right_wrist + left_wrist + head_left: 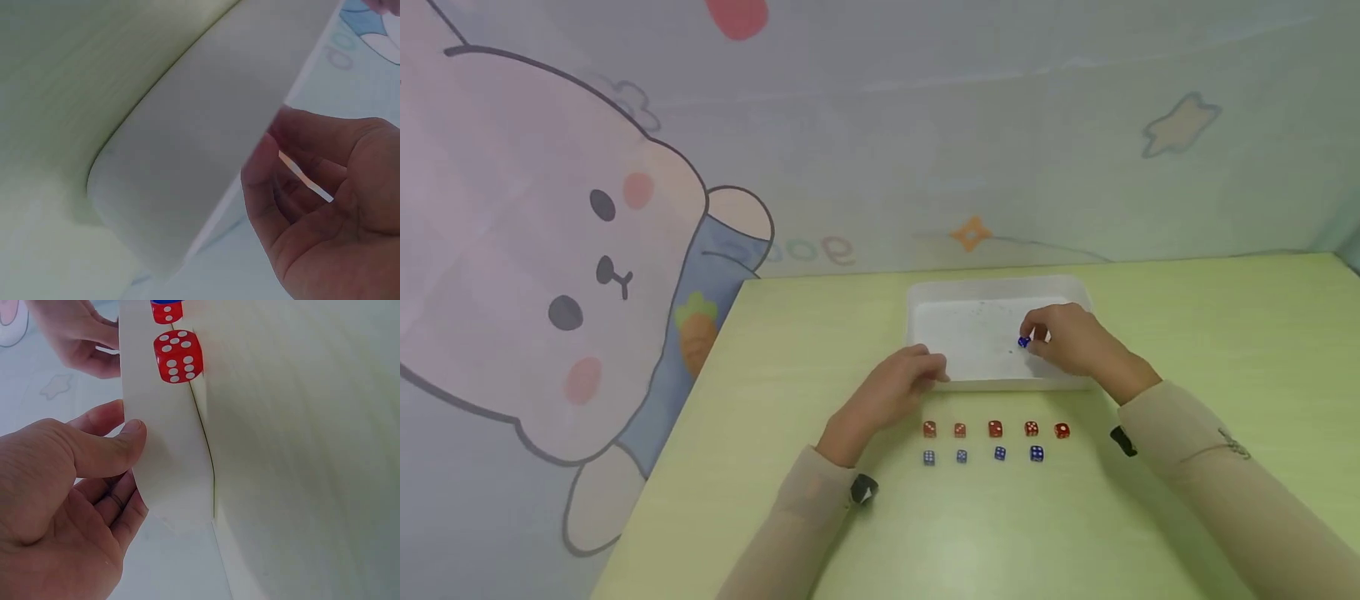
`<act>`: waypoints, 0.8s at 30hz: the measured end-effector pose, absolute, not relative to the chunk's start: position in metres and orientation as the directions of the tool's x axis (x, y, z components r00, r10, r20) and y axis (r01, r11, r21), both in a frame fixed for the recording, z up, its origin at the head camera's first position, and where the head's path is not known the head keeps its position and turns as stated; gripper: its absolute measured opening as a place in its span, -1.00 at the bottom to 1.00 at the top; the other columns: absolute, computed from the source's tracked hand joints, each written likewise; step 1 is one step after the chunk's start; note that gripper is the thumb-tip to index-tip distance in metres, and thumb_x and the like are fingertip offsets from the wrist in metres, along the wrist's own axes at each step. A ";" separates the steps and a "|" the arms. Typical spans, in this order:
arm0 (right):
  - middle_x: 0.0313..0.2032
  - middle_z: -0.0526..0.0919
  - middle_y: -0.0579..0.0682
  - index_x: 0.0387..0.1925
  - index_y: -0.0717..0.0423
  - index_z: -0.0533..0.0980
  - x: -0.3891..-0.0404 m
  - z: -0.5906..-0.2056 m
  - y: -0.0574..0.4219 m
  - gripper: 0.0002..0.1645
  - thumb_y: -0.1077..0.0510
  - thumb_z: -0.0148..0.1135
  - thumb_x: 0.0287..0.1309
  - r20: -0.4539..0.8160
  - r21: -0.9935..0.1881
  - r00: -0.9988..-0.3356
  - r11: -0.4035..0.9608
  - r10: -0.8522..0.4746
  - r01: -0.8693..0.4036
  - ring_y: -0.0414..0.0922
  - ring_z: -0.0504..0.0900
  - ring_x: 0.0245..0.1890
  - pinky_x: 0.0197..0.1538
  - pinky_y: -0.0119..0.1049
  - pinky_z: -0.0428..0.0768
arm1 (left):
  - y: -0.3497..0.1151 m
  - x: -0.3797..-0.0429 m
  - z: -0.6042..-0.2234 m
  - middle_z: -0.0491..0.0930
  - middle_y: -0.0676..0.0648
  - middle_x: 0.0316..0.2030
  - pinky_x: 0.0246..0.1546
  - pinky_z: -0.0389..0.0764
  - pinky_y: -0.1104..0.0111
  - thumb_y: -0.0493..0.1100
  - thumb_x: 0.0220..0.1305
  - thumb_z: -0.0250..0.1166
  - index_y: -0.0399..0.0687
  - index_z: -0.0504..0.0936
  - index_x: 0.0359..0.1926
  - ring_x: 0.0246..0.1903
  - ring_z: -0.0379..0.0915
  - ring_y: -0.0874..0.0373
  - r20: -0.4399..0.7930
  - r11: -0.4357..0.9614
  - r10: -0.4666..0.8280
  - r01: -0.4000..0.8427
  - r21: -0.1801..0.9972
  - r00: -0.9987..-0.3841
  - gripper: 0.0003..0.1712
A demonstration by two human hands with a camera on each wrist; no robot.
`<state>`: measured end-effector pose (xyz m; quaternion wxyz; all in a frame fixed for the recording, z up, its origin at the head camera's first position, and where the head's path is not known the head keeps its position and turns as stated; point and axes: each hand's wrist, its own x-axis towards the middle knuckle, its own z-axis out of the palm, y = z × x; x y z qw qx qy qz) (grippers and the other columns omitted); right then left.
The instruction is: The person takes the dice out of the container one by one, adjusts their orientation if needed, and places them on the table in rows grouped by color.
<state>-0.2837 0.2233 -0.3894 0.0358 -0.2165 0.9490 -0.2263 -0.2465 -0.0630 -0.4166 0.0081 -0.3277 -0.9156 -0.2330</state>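
Observation:
A white rectangular tray (1000, 287) stands on the table. My left hand (891, 387) holds its near left corner; in the left wrist view the thumb presses the outer wall (169, 456) while the other fingers reach over the rim. Inside the tray, toward its right side, my right hand (1071, 340) pinches a blue die (1023, 342) between thumb and fingers. From the right wrist, the tray wall (181, 131) hides the fingertips and that die. In front of the tray lie a row of red dice (996, 429) and, nearer me, a row of blue dice (1000, 453).
The light green table (820, 350) extends to both sides of the tray. Behind it hangs a pale cloth (880, 167) printed with a cartoon bear, stars and letters. Small dark specks mark the tray's floor. A dark wrist device (863, 489) sits by the left sleeve.

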 end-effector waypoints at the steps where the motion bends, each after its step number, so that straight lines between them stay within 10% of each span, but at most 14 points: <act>1: -0.28 0.70 0.15 -0.09 0.32 0.66 -0.288 -0.390 0.222 -0.82 0.35 0.34 0.30 0.007 -0.433 -0.910 0.819 -0.415 -0.377 0.07 0.59 -0.27 -0.13 0.02 0.58 | -0.063 -0.247 -0.417 0.60 -0.06 -0.26 -0.01 0.60 0.23 -0.46 0.44 0.27 -0.11 0.64 -0.20 -0.19 0.52 0.07 0.165 0.677 0.597 0.604 0.420 -0.785 -0.83; 24: -0.34 0.64 0.29 -0.37 0.37 0.61 -0.313 -0.402 0.200 -0.77 0.42 0.09 0.40 -0.038 -0.235 -0.958 0.934 -0.286 -0.269 0.09 0.60 -0.38 -0.29 -0.01 0.63 | -0.050 -0.249 -0.418 0.62 -0.06 -0.29 0.00 0.61 0.24 -0.45 0.46 0.26 -0.13 0.66 -0.23 -0.20 0.53 0.06 0.184 0.664 0.599 0.611 0.430 -0.780 -0.84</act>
